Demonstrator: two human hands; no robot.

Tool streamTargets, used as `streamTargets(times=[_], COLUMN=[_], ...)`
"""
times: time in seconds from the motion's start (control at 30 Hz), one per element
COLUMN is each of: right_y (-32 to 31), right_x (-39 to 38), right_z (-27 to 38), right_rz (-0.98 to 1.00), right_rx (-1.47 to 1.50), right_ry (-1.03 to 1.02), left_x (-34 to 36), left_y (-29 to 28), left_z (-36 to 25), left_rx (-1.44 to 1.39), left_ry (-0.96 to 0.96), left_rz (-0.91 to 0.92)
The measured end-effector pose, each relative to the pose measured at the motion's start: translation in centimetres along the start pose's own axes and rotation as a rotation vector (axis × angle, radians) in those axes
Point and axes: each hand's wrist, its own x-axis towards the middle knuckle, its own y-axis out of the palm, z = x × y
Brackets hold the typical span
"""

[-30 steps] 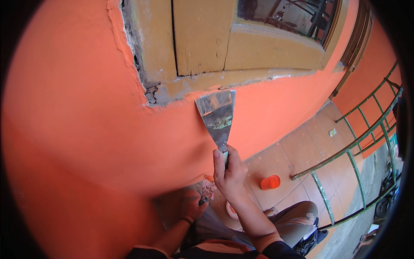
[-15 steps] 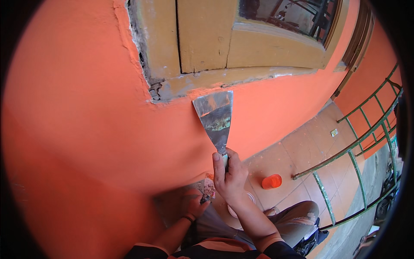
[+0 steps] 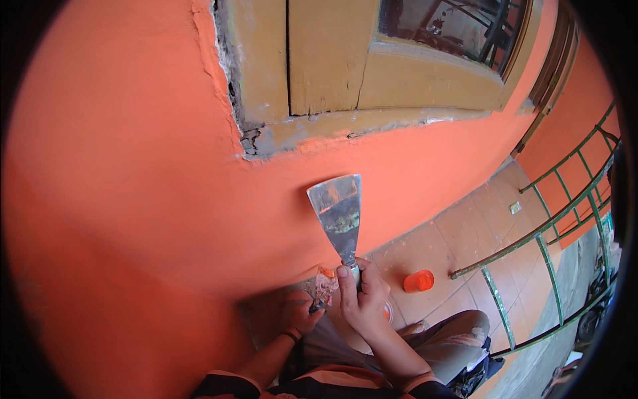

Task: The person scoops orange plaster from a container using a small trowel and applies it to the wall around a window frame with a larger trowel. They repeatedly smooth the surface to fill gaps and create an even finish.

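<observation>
Your right hand (image 3: 362, 302) gripped the wide steel putty knife (image 3: 339, 216), blade just below the yellow wooden window frame (image 3: 332, 66). Your left hand (image 3: 299, 318) held a smaller filler-smeared scraper (image 3: 324, 287). The frame's cracked lower-left corner looked unfilled.

Orange wall (image 3: 133, 186), yellow window frame (image 3: 332, 66) w/ cracked plaster at corner. Green railing (image 3: 558, 213) right. Orange cup (image 3: 419, 281) on tiled floor (image 3: 458, 239).
</observation>
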Motion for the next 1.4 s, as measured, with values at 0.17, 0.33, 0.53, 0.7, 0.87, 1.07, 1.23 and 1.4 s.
streamTargets(times=[0.17, 0.33, 0.53, 0.7, 0.87, 1.07, 1.23, 1.4], right_y=[-6.8, -13.2, -19.9, -22.8, -24.8, -27.4, -27.9, -28.7], right_x=[-2.8, -4.1, -7.0, -8.9, -9.2, -9.5, -9.2, -8.1], right_z=[-0.8, -1.9, -3.9, -6.6, -9.8, -12.9, -14.2, -14.4], right_rz=[0.231, 0.185, 0.136, 0.129, 0.146, 0.18, 0.274, 0.33], right_rx=[0.998, 1.323, 1.178, 0.971, 0.685, 0.546, 0.498, 0.453], right_ry=[0.641, 0.6, 0.655, 0.676, 0.539, 0.505, 0.353, 0.189], left_x=[0.1, 1.1, 2.5, 0.7, -1.1, -1.7, -2.4, -3.3], left_y=[-1.5, -2.4, -3.0, -5.8, -5.9, -4.8, -4.0, -4.5], left_z=[-3.7, -10.1, -17.8, -24.6, -29.1, -30.1, -29.7, -29.3], left_rx=[0.066, 0.011, -0.294, -0.15, -0.212, -0.147, -0.156, -0.253], left_ry=[0.104, 0.139, -0.073, 0.136, 0.331, 0.454, 0.474, 0.395], left_rz=[0.011, 0.207, 0.526, 0.512, 0.433, 0.385, 0.348, 0.398])
